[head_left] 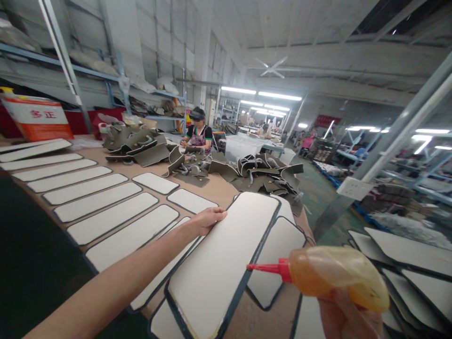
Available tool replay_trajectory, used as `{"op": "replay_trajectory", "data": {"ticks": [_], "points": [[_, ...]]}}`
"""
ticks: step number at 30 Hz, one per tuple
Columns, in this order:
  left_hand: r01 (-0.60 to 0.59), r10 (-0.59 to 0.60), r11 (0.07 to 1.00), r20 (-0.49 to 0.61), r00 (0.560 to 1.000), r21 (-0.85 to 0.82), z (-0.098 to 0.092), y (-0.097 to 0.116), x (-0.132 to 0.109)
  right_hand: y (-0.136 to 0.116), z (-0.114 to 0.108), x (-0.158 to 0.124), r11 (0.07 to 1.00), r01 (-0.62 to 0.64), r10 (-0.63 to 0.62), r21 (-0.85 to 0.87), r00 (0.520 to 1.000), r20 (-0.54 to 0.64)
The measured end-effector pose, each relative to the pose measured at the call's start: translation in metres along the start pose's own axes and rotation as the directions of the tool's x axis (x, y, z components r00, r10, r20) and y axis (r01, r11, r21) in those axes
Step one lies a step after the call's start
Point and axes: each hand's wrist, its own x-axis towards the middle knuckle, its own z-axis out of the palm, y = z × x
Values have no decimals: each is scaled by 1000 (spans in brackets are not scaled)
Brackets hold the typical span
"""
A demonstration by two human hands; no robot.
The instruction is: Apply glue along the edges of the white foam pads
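Observation:
My left hand (pixel 211 220) pinches the upper left edge of a white panel (pixel 222 254) with a dark border, which is tilted above other panels. In my right hand (pixel 348 313) is a squeeze bottle (pixel 335 275) of amber liquid, lying on its side with its red nozzle (pixel 268 267) pointing left. The nozzle tip meets the panel's right border. A thin yellowish line, perhaps glue, shows along the panel's lower edge. Beneath and to the right lies another white panel (pixel 278 249).
Several similar panels (pixel 113 219) lie in a row across the brown table (pixel 219 188). Piles of grey-green pieces (pixel 268 172) sit at the back. A person (pixel 199 132) sits beyond them. A metal post (pixel 381 165) leans at right, near stacked panels (pixel 406 254). A white-and-orange container (pixel 38 117) stands far left.

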Motion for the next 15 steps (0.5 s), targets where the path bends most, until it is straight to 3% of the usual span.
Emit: {"op": "replay_trajectory", "data": {"ticks": [7,15], "points": [[5,-5,1000,-15,1000,-5,3,6,8,-1,-3,-1,999,5,-4,-44,1000,10],[4,-4,1000,-18,1000,16,2,10,11,19,-33,-1,989,-60,69,-135,996,64]]}}
